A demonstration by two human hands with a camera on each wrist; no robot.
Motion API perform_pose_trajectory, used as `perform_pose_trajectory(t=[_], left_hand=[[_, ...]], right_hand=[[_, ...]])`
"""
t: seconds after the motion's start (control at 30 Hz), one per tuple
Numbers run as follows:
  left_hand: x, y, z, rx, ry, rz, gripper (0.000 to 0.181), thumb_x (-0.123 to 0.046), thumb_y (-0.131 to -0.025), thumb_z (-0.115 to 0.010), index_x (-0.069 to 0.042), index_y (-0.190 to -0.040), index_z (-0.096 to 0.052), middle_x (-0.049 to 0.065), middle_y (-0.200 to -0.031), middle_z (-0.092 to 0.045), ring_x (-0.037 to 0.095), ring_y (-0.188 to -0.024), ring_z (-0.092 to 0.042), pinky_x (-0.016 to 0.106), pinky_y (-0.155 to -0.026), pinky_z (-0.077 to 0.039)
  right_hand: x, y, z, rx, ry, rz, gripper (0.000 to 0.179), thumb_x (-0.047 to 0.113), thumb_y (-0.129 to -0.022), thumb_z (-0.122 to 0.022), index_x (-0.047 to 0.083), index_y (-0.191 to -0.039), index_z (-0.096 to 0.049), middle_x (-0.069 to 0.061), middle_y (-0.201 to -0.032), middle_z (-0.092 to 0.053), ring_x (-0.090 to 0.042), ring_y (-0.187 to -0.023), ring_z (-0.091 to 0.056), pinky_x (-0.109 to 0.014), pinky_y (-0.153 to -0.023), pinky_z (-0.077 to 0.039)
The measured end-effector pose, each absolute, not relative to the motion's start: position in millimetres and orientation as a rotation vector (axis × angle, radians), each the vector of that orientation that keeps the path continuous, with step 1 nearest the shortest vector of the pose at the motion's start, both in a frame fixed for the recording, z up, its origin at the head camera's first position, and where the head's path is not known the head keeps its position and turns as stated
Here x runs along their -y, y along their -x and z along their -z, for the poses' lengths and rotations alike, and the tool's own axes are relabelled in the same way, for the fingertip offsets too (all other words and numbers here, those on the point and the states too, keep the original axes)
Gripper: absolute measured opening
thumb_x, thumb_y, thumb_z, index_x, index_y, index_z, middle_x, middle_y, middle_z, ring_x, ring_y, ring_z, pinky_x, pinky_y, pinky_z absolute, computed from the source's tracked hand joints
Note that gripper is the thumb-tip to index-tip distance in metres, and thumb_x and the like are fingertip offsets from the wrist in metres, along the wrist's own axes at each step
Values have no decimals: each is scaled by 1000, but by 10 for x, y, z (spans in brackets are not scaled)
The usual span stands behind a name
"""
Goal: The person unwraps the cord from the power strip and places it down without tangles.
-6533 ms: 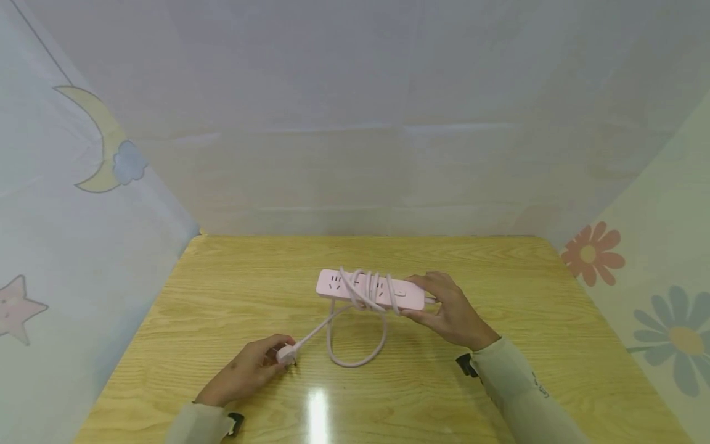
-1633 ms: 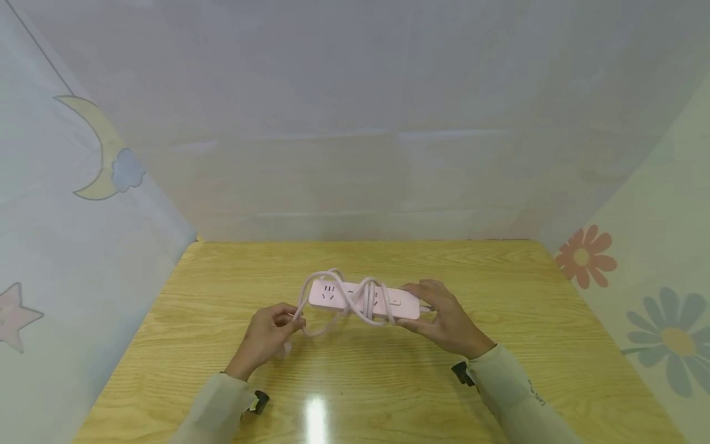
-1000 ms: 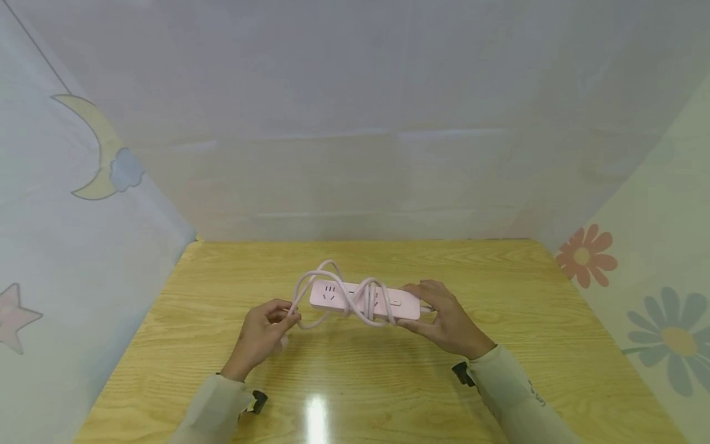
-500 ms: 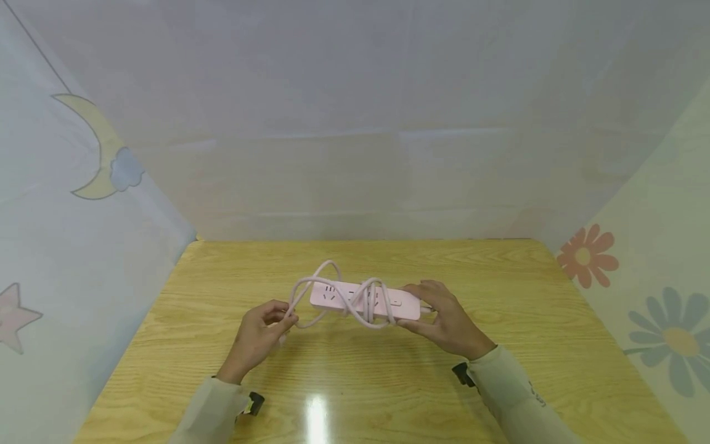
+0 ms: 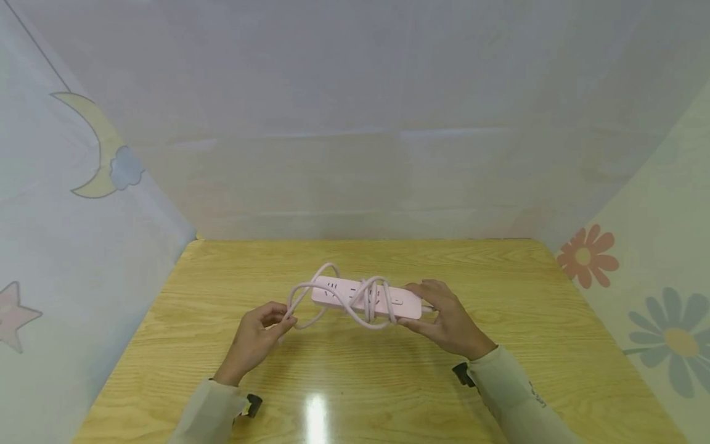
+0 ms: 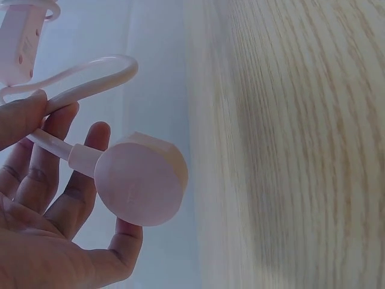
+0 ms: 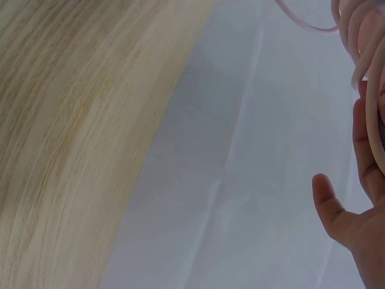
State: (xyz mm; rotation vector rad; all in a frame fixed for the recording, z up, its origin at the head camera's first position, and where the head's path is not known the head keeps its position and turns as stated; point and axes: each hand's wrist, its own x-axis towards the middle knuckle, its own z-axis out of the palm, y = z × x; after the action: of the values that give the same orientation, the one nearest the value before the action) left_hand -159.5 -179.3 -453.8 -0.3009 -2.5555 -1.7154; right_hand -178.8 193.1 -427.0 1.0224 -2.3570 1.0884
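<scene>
A pink power strip (image 5: 409, 302) is held up over the wooden table, its cord (image 5: 370, 324) wound several times around its middle. At its right end, my right hand (image 5: 456, 322) grips the strip between thumb and fingers. Off the left end, my left hand (image 5: 251, 340) pinches the cord between thumb and forefinger, and loose loops stand out there. In the left wrist view the plug (image 6: 141, 180) hangs on its short cord end beside the fingers of that hand, its prongs out of sight. The right wrist view shows cord coils (image 7: 374, 102) over the right hand's fingers.
The wooden table (image 5: 355, 382) runs back to a pale cloth wall (image 5: 355, 172). Cloth sides stand at left and right, printed with a moon (image 5: 105, 148), a star and flowers (image 5: 589, 256). A dark strap piece (image 5: 253, 405) shows at the left wrist.
Earlier my left hand held the plug low and left; now it pinches the cord higher up, with loops near the strip's left end. Lately it shifted slightly left, and the strip tipped a little.
</scene>
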Motion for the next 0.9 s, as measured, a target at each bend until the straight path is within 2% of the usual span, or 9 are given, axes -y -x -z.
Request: perform_pose_trajectory(t=[0.17, 0.37, 0.57, 0.7, 0.83, 0.9], left_hand=[[1807, 1586, 4549, 2575, 278, 1737, 16, -10, -90, -74, 0, -102, -70, 5, -89, -73, 19, -90, -70, 57, -93, -51], [1857, 1576, 4569, 2590, 289, 1712, 14, -10, -90, -75, -2, -101, -71, 2, -89, -73, 16, -89, -70, 60, -95, -48], [1895, 1570, 4572, 2611, 287, 1688, 13, -9, -88, -76, -4, -100, -72, 1, -90, -74, 24, -93, -71, 64, -95, -46], [1908, 1571, 4576, 2622, 277, 1711, 14, -8, -88, -76, -1, -100, -72, 2, -91, -74, 30, -96, -69, 64, -95, -46], [1912, 1565, 4582, 2649, 273, 1707, 15, -7, -87, -76, -1, -100, -72, 1, -91, -74, 28, -99, -68, 65, -95, -45], [1914, 1563, 4582, 2665, 274, 1684, 14, -7, -87, -77, -2, -99, -73, -1, -91, -74, 27, -101, -67, 67, -97, -42]], right_hand=[[-1932, 1788, 4269, 2343, -1018, -1079, 50, 18, -80, -86, 10, -124, -65, 2, -107, -64, -22, -103, -52, -43, -78, -44], [-1935, 1804, 4282, 2323, -1033, -1091, 50, 16, -80, -85, 11, -126, -65, 2, -108, -65, -21, -101, -53, -43, -79, -43], [-1934, 1806, 4285, 2334, -1019, -1109, 52, 13, -78, -86, 13, -126, -65, 2, -111, -65, -20, -102, -52, -44, -80, -42], [-1934, 1815, 4288, 2312, -1027, -1104, 47, 22, -84, -83, 11, -125, -65, 1, -111, -65, -20, -101, -53, -42, -80, -42], [-1927, 1830, 4286, 2280, -1034, -1094, 44, 33, -89, -77, 9, -125, -65, 0, -109, -66, -20, -99, -53, -41, -80, -42], [-1924, 1831, 4285, 2278, -1026, -1096, 43, 32, -89, -78, 10, -124, -65, 0, -108, -66, -20, -98, -53, -41, -80, -42]])
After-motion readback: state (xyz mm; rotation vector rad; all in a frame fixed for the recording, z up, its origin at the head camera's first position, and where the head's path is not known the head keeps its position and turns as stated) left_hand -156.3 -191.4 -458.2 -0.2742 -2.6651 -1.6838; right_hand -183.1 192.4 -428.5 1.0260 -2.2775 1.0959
